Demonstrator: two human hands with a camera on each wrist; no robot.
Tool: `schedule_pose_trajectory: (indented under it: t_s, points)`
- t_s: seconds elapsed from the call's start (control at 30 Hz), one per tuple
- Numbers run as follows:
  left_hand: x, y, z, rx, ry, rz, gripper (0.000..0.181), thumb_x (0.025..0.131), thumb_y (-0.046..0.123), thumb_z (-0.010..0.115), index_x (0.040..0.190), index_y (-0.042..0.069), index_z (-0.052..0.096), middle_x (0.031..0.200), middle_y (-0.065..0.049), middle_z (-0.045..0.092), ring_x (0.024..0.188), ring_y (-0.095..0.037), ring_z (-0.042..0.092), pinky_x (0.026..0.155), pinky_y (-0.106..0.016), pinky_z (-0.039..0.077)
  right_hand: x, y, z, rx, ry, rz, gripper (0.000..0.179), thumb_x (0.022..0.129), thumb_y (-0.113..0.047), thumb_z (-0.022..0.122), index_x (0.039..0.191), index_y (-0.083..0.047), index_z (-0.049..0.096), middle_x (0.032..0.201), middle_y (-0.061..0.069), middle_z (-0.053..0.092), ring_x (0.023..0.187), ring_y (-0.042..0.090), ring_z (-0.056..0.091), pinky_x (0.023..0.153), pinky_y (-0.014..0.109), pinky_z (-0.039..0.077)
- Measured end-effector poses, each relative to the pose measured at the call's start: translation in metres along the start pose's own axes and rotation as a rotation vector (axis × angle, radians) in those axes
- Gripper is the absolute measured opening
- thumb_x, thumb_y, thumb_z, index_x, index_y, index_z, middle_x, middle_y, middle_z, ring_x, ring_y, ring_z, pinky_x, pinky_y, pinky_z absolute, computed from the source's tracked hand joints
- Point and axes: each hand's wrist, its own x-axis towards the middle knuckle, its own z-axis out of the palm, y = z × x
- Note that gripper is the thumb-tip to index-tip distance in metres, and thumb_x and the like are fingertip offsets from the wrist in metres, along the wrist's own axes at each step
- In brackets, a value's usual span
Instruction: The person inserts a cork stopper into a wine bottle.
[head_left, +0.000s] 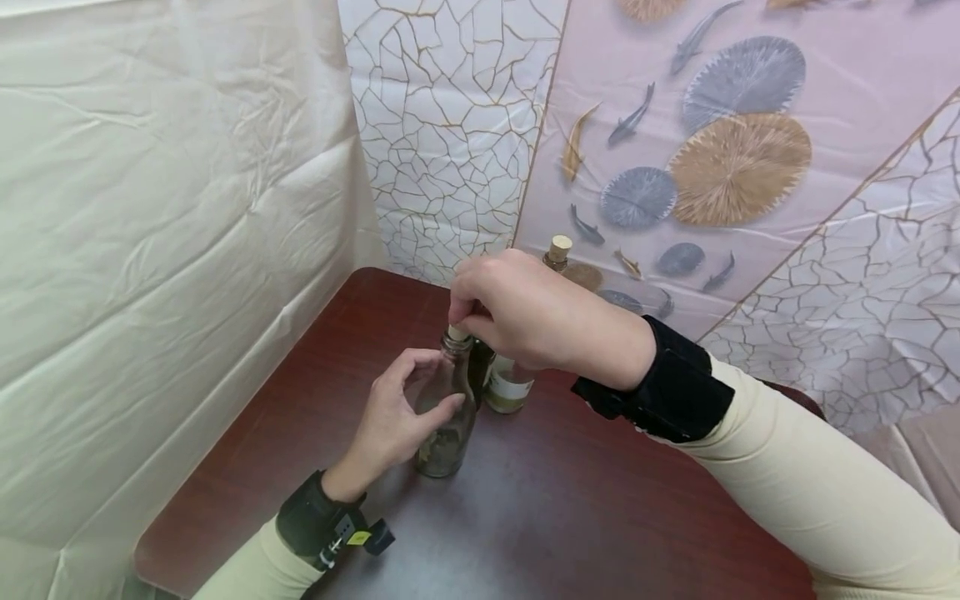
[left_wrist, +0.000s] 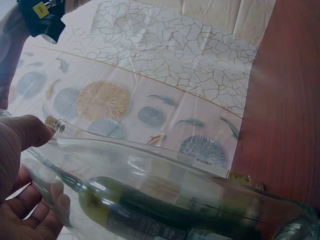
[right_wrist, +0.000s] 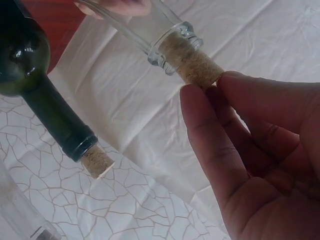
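A clear glass bottle [head_left: 442,454] stands upright on the table, the nearest of a small group. My left hand [head_left: 393,417] holds it around the shoulder, thumb on the near side and fingers behind. Above its mouth, my right hand [head_left: 517,308] pinches a cork [right_wrist: 202,69] between thumb and forefinger. The cork's lower part sits inside the bottle's mouth and its upper part sticks out. Beside it stands a dark green bottle [right_wrist: 57,112] with its own cork [right_wrist: 97,162] in the neck, mostly hidden by my right hand in the head view.
Behind my right hand shows a labelled bottle [head_left: 508,390]; a corked neck [head_left: 558,250] rises above my right wrist. The reddish-brown table [head_left: 600,483] meets a cream cloth [head_left: 180,208] at the left and a patterned cloth [head_left: 450,142] at the back.
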Motion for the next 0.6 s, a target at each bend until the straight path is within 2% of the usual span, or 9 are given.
schedule_pose_trajectory:
  t_s: [0.13,0.4,0.5,0.6]
  points:
    - [0.004,0.014,-0.004,0.008,-0.002,0.010,0.040,0.079,0.001,0.077,0.114,-0.001,0.057,0.114,-0.014,0.065,0.108,-0.023,0.062,0.093,-0.045,0.053,0.001,-0.004,-0.003,-0.012,-0.019,0.015,0.015,0.086,-0.001,0.065,0.081,-0.012,0.074,0.084,-0.004,0.067,0.081,0.011,0.065,0.072,0.028,0.053]
    - [0.004,0.019,-0.007,0.033,-0.005,0.000,0.041,0.078,0.001,0.077,0.114,0.000,0.058,0.113,-0.014,0.066,0.107,-0.023,0.062,0.093,-0.046,0.053,0.004,-0.008,-0.004,-0.017,-0.035,0.023,0.019,0.085,0.003,0.061,0.080,-0.011,0.074,0.083,-0.003,0.068,0.081,0.012,0.064,0.073,0.029,0.053]
    - [0.005,0.020,-0.009,0.040,-0.007,0.000,0.041,0.078,0.001,0.077,0.114,-0.001,0.057,0.113,-0.014,0.066,0.107,-0.023,0.062,0.092,-0.045,0.053,0.001,-0.007,-0.001,-0.012,0.015,0.010,0.018,0.087,0.001,0.062,0.082,-0.011,0.075,0.084,-0.003,0.068,0.082,0.012,0.064,0.074,0.030,0.053]
    - [0.008,0.022,-0.012,0.057,-0.004,0.008,0.041,0.078,0.001,0.078,0.114,-0.002,0.057,0.113,-0.015,0.066,0.106,-0.025,0.062,0.092,-0.046,0.053,-0.004,-0.005,0.005,0.010,0.115,-0.014,0.014,0.088,-0.001,0.064,0.085,-0.011,0.075,0.084,-0.002,0.067,0.080,0.012,0.063,0.073,0.029,0.052]
